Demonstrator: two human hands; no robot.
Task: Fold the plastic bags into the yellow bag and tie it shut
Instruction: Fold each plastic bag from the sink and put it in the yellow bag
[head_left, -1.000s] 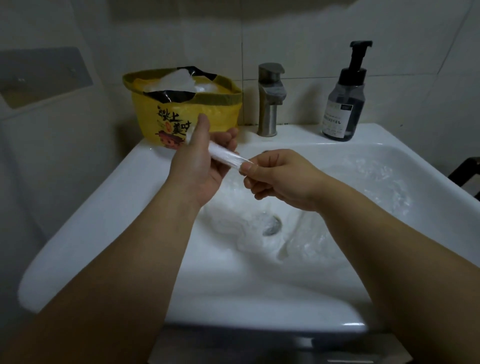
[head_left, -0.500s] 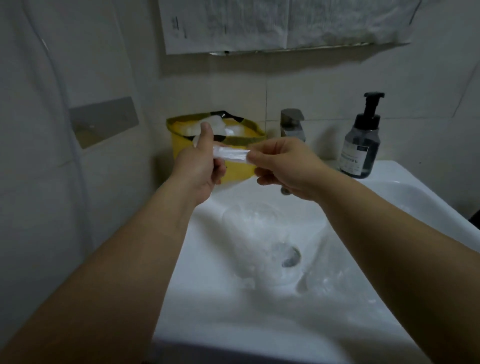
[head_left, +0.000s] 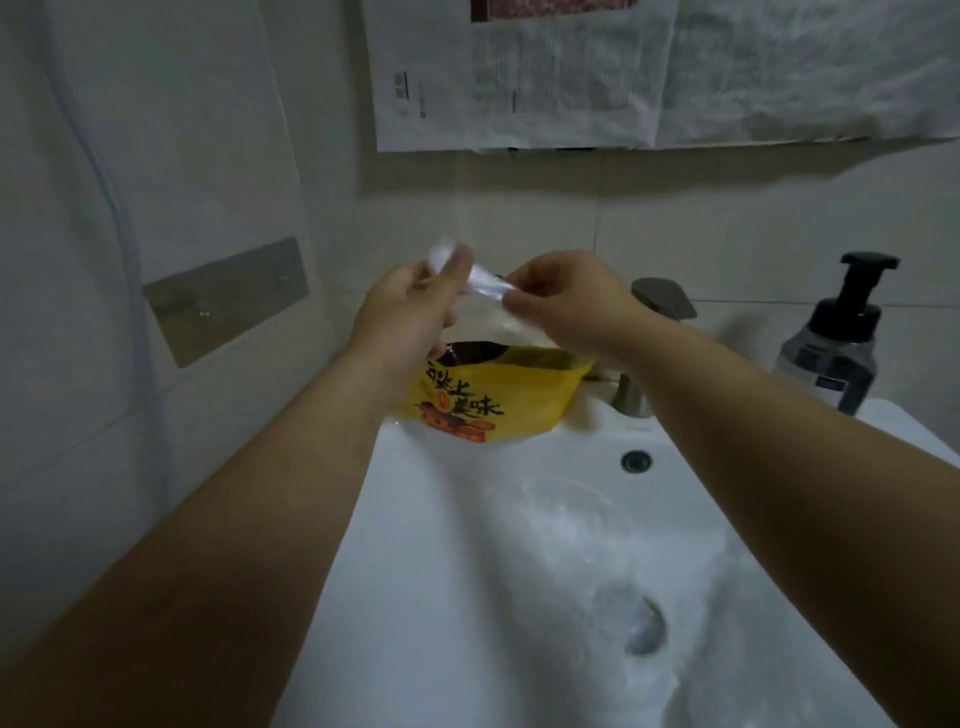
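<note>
Seen from the head camera, the left hand (head_left: 410, 312) and right hand (head_left: 566, 301) each pinched, fingers grasping, an end of a clear plastic bag (head_left: 485, 285) folded into a narrow, crinkled strip. It hung just above the open, untied yellow bag (head_left: 498, 395) on the sink (head_left: 441, 519) rim's far left. Folding looked nearly finished; the strip likely needed lowering inside next.

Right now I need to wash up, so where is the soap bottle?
In the head view, the soap bottle stands at the far right on the sink rim, just right of the tap.
</note>
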